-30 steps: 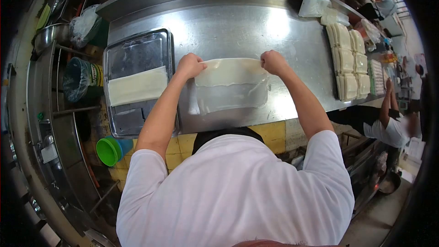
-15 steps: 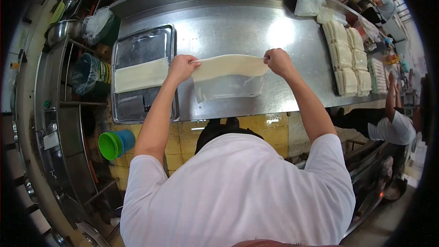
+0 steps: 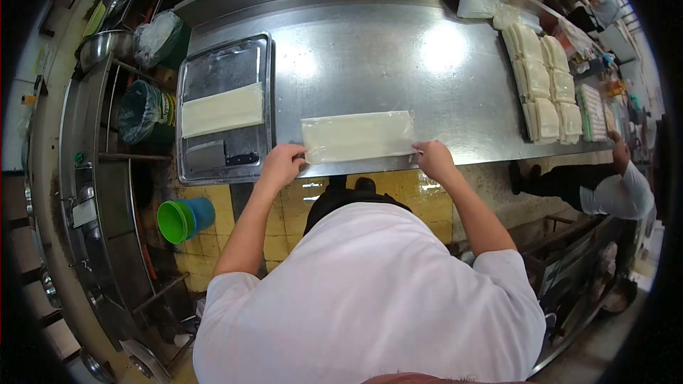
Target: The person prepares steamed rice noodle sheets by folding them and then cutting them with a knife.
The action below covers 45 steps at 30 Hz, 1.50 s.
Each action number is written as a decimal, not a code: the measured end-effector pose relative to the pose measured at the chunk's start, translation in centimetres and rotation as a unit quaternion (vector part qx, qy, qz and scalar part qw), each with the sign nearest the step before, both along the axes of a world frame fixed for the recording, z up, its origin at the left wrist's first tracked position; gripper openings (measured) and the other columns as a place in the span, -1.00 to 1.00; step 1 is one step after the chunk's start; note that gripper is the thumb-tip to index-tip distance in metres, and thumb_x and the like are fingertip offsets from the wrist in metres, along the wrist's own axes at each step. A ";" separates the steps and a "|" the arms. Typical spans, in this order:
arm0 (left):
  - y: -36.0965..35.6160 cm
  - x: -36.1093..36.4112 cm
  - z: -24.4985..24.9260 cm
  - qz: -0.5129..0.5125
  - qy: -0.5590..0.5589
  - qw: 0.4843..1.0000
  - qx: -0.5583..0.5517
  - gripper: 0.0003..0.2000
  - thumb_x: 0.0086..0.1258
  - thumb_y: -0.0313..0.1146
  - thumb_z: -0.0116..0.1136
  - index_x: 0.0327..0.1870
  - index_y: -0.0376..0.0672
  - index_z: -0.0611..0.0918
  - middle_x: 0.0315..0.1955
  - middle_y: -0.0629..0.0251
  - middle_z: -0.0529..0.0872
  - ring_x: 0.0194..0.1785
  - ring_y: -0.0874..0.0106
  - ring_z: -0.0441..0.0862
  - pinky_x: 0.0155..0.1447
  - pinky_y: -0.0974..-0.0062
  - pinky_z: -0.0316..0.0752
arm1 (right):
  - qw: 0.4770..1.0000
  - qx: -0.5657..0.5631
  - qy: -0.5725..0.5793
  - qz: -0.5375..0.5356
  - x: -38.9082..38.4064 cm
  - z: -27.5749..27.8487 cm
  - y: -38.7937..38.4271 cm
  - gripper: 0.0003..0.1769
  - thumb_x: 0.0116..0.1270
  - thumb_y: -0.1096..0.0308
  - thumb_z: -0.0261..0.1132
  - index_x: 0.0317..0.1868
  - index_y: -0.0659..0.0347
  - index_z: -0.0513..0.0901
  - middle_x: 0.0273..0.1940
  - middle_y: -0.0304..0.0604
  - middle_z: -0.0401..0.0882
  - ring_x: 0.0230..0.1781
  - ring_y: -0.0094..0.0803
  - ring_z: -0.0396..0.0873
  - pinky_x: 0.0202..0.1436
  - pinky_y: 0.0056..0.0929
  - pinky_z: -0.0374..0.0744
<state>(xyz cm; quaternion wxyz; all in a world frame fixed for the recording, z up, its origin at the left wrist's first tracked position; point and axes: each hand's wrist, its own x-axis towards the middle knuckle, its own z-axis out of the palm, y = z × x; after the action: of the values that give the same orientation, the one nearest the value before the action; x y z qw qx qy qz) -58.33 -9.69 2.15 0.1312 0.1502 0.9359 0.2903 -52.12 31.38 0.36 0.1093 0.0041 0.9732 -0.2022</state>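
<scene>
A pale rectangular dough sheet [image 3: 358,135] lies flat near the front edge of the steel table, with shiny clear plastic showing over it and along its edges. My left hand [image 3: 283,163] pinches its near left corner between thumb and fingers. At the near right corner, my right hand [image 3: 435,159] has its fingertips closed on the edge. Whether the fingertips grip dough, plastic or both is hard to see. To the left, a second dough sheet [image 3: 222,110] rests on a metal tray [image 3: 226,64]. A cleaver [image 3: 208,159] with a dark handle lies below it on that tray.
Stacks of wrapped pale sheets [image 3: 535,80] stand at the table's right end, beside folded clear plastic [image 3: 480,0]. A green bucket [image 3: 174,222] is on the floor at left, below a plastic-lined bin [image 3: 139,112]. Another person [image 3: 617,188] stands at the right.
Both hands have come down toward the table's front edge, bringing the dough's held edge with them. The sheet now lies flat instead of being stretched up above the clear plastic.
</scene>
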 end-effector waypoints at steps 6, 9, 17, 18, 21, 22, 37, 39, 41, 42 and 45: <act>-1.5 -0.7 -1.1 0.116 0.002 0.993 0.026 -0.76 0.28 -0.31 0.38 -0.06 -0.14 0.79 -0.14 0.10 0.81 -0.03 0.16 0.75 0.09 0.30 0.60 | 0.999 -0.027 0.014 -0.040 -3.5 1.8 -3.9 -0.70 0.26 0.36 0.26 -0.05 0.20 0.79 -0.19 0.17 0.74 -0.09 0.11 0.70 0.09 -0.03 0.64; -1.2 -2.0 -1.1 0.161 0.000 0.986 0.046 -0.76 0.30 -0.27 0.37 -0.08 -0.15 0.78 -0.16 0.11 0.82 -0.06 0.20 0.77 0.06 0.32 0.62 | 0.993 -0.109 0.040 -0.012 -6.9 2.1 -8.5 -0.67 0.26 0.34 0.29 0.00 0.23 0.76 -0.09 0.18 0.73 -0.02 0.09 0.68 0.16 -0.06 0.61; 0.4 -4.6 -2.3 0.225 -0.020 0.972 0.056 -0.75 0.31 -0.28 0.34 -0.05 -0.16 0.76 -0.19 0.12 0.82 -0.12 0.23 0.79 0.02 0.32 0.64 | 0.985 -0.104 0.034 0.131 -13.7 -1.7 -22.0 -0.65 0.22 0.30 0.34 0.03 0.17 0.73 0.05 0.05 0.69 0.13 0.02 0.61 0.21 -0.08 0.56; 0.2 -4.9 -3.5 0.208 -0.017 0.975 0.074 -0.71 0.30 -0.30 0.34 0.01 -0.17 0.73 -0.12 0.12 0.80 -0.09 0.21 0.77 0.04 0.29 0.63 | 0.984 -0.062 0.035 0.160 -14.1 -2.5 -22.8 -0.66 0.21 0.29 0.35 0.00 0.15 0.73 0.06 0.01 0.68 0.15 0.01 0.59 0.20 -0.07 0.55; 0.5 -5.2 -5.2 0.167 0.033 0.983 0.065 -0.67 0.28 -0.31 0.36 0.05 -0.18 0.70 -0.05 0.11 0.76 -0.04 0.17 0.73 0.07 0.26 0.62 | 0.981 0.013 -0.026 0.189 -15.0 -2.7 -23.8 -0.74 0.18 0.26 0.39 -0.11 0.09 0.75 -0.02 -0.05 0.66 0.13 -0.02 0.56 0.14 -0.07 0.53; 0.6 -5.3 -5.3 0.147 0.044 0.987 0.045 -0.63 0.25 -0.31 0.39 0.08 -0.17 0.68 -0.05 0.10 0.72 -0.01 0.14 0.69 0.09 0.24 0.60 | 0.981 0.016 -0.028 0.192 -15.0 -2.7 -23.8 -0.74 0.18 0.26 0.39 -0.11 0.09 0.75 -0.02 -0.05 0.66 0.13 -0.02 0.56 0.14 -0.07 0.53; 4.4 -3.3 -6.1 0.187 -0.046 0.980 0.051 -0.62 0.48 -0.07 0.12 -0.29 -0.29 0.63 -0.29 -0.18 0.73 -0.13 -0.21 0.66 -0.05 -0.08 0.50 | 0.962 -0.268 0.048 -0.022 -4.4 2.6 -11.6 -0.72 0.27 0.39 0.36 -0.03 0.31 0.71 -0.07 0.09 0.68 0.03 0.00 0.61 0.16 -0.15 0.56; 5.1 -2.6 -6.0 0.179 -0.040 0.983 0.019 -0.63 0.53 -0.07 0.03 -0.21 -0.27 0.60 -0.29 -0.23 0.72 -0.12 -0.23 0.66 -0.05 -0.11 0.49 | 0.950 -0.296 0.029 -0.089 -1.3 2.0 -9.1 -0.68 0.30 0.39 0.38 0.02 0.36 0.68 -0.13 0.05 0.72 -0.17 -0.23 0.69 -0.04 -0.32 0.64; 5.9 -2.1 -6.4 0.214 0.017 0.976 -0.025 -0.65 0.56 -0.09 -0.03 -0.17 -0.25 0.58 -0.31 -0.26 0.71 -0.14 -0.26 0.66 -0.05 -0.14 0.49 | 0.945 -0.300 0.025 -0.126 1.7 1.8 -7.2 -0.69 0.30 0.40 0.37 0.01 0.37 0.68 -0.15 0.07 0.72 -0.17 -0.19 0.70 -0.03 -0.31 0.64; 6.4 -2.1 -6.3 0.208 0.022 0.977 -0.027 -0.65 0.56 -0.09 -0.03 -0.17 -0.25 0.58 -0.31 -0.26 0.71 -0.14 -0.26 0.66 -0.05 -0.14 0.49 | 0.941 -0.300 0.016 -0.156 3.1 1.6 -6.4 -0.70 0.30 0.40 0.36 -0.01 0.38 0.68 -0.16 0.08 0.73 -0.16 -0.16 0.71 -0.03 -0.30 0.64; 8.0 -2.1 -5.2 0.213 0.059 0.973 -0.061 -0.65 0.59 -0.10 -0.09 -0.15 -0.25 0.57 -0.33 -0.26 0.72 -0.19 -0.28 0.65 -0.07 -0.18 0.49 | 0.930 -0.313 0.020 -0.192 6.7 0.4 -4.4 -0.70 0.31 0.40 0.36 0.00 0.38 0.68 -0.17 0.05 0.75 -0.19 -0.21 0.72 -0.04 -0.31 0.65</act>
<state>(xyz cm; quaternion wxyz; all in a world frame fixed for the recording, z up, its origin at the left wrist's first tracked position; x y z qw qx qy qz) -60.43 -1.65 -3.02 0.0196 -0.0445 0.9685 0.2444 -45.46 26.97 0.78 0.0443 0.1526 0.8430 -0.5139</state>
